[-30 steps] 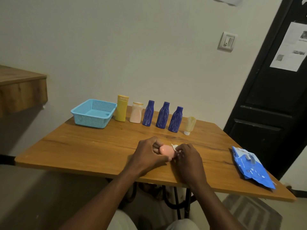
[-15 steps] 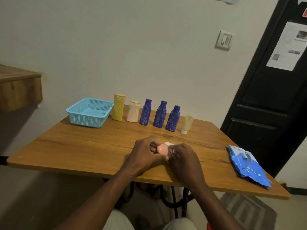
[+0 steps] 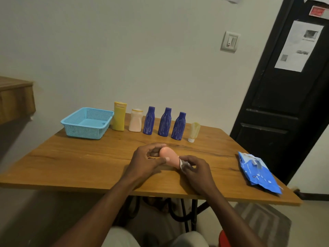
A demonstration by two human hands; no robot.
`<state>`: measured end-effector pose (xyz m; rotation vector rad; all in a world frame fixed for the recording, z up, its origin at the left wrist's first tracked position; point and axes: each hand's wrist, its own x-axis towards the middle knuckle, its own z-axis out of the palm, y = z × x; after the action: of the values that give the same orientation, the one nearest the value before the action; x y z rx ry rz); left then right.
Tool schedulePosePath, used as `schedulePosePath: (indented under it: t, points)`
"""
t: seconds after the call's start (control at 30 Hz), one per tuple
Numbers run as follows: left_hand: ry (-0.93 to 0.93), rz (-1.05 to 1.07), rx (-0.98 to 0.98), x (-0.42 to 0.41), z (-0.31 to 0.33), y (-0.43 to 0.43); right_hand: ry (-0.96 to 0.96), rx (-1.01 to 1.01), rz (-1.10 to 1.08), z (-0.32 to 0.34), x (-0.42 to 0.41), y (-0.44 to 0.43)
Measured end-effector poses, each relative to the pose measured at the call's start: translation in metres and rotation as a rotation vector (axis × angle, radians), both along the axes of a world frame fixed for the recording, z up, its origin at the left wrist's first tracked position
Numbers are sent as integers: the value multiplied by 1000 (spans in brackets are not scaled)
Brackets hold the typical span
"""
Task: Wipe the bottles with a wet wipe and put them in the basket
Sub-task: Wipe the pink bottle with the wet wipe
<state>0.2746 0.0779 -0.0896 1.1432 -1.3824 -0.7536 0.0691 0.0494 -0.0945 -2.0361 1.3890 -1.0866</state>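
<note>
Just above the table [image 3: 80,163], near its front edge, the left hand [image 3: 145,162] curls round the fat end of a pink bottle [image 3: 169,155], thumb on top. The right hand [image 3: 197,171] pinches a wipe [image 3: 183,164] against the narrow end. A row of bottles [image 3: 148,122] (three blue) stands beside the basket [image 3: 85,131] at the back.
</note>
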Motion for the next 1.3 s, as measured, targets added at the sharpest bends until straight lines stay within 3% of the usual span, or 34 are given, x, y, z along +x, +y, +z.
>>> schedulePosePath:
  t: [0.23,0.5,0.67,0.93,1.3]
  points:
    - [15,58,7,1,-4,-5,12,-185,-49,-11,9,14]
    - [75,-64,47,2,-3,-5,-44,-10,-56,2,14,-9]
    - [64,-111,46,3,-1,-4,-182,21,8,6,18,-3]
    - [114,-155,78,3,2,-6,-208,-225,-7,-10,33,20]
    - [352,-303,206,9,-2,-13,-145,-400,69,-10,46,15]
